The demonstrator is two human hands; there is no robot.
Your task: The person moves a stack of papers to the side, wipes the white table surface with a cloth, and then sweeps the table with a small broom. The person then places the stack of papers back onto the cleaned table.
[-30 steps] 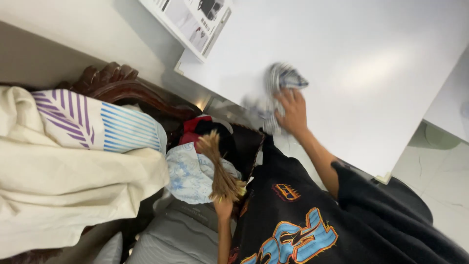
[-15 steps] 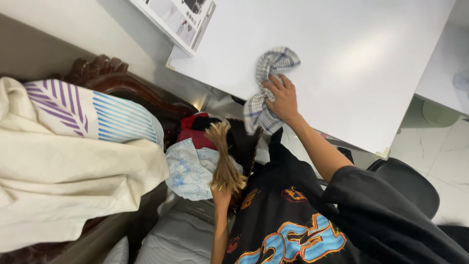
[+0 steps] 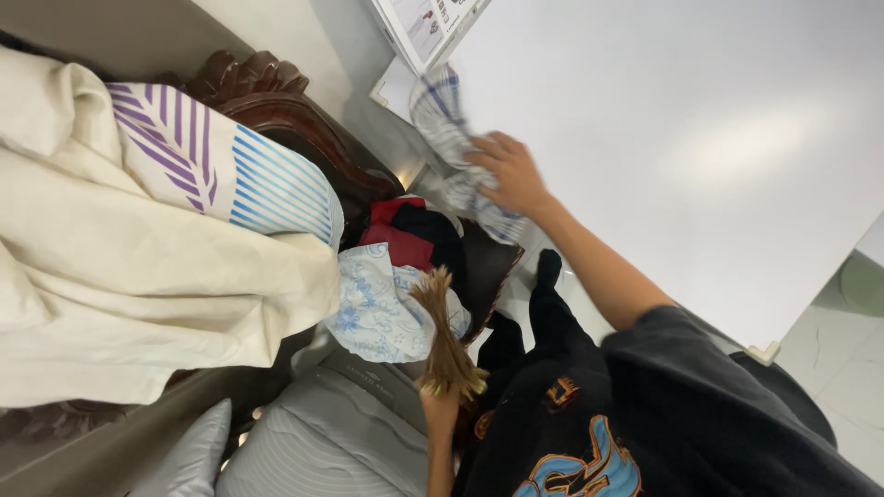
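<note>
1. Head view, upper centre of the frame: the right hand (image 3: 511, 173) presses a blue-and-white checked cloth (image 3: 449, 138) against the white bench (image 3: 700, 138), fingers spread over the bunched fabric — the grip lies on the cloth, partly closed around it.
2. Head view, top edge: a printed booklet (image 3: 425, 23) lies on the bench just beyond the cloth, with a sheet of paper (image 3: 398, 87) under its near corner.
3. Head view, lower centre: the left hand (image 3: 440, 405) is clamped around the base of a bundle of brown straw-like fibres (image 3: 444, 336), which fans upward in the frame.
4. Head view, centre: behind the bundle sit a pale blue floral cloth (image 3: 378, 313) and red and black garments (image 3: 410, 230), heaped by a dark carved wooden chair (image 3: 276, 92).
5. Head view, left side: a cream blanket (image 3: 138, 294) and a cloth with purple and blue stripes (image 3: 230, 175) drape over the chair.
6. Head view, bottom: a grey cushion (image 3: 313, 442) lies below — the person's black printed shirt (image 3: 645, 414) fills the lower right.
</note>
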